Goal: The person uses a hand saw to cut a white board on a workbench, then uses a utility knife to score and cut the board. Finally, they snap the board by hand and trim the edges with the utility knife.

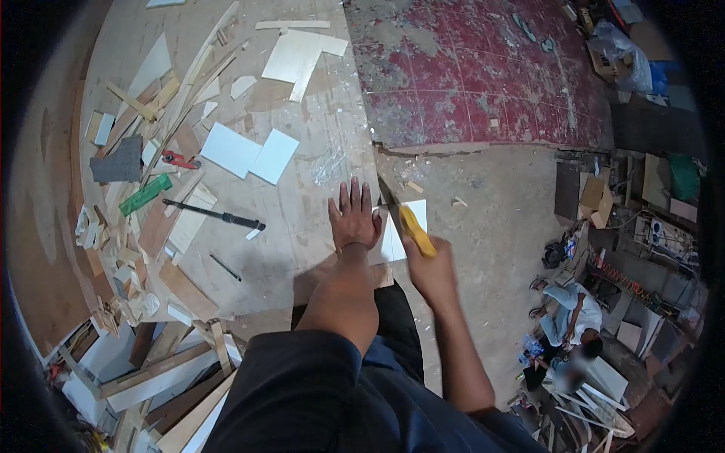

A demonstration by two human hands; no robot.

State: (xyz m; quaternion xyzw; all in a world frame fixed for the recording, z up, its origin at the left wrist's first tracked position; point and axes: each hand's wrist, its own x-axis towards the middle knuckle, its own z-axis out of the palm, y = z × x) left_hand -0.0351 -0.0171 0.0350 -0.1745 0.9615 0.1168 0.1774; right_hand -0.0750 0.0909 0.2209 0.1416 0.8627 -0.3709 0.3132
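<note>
Apparently sawing board (391, 243), overhanging worktop's (302, 219) right edge; resting left hand (353, 223) flat there, fingers slightly spread, and gripping saw (411, 223) in closed right hand (430, 266). Next, likely needing straight strokes with board held still.

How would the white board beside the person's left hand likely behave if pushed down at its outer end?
The white board is probably stiff, as its visible edges look straight. It might tip, since its outer end juts past the edge of the table. Its flat, plain face looks smooth, so it may also slide.
</note>
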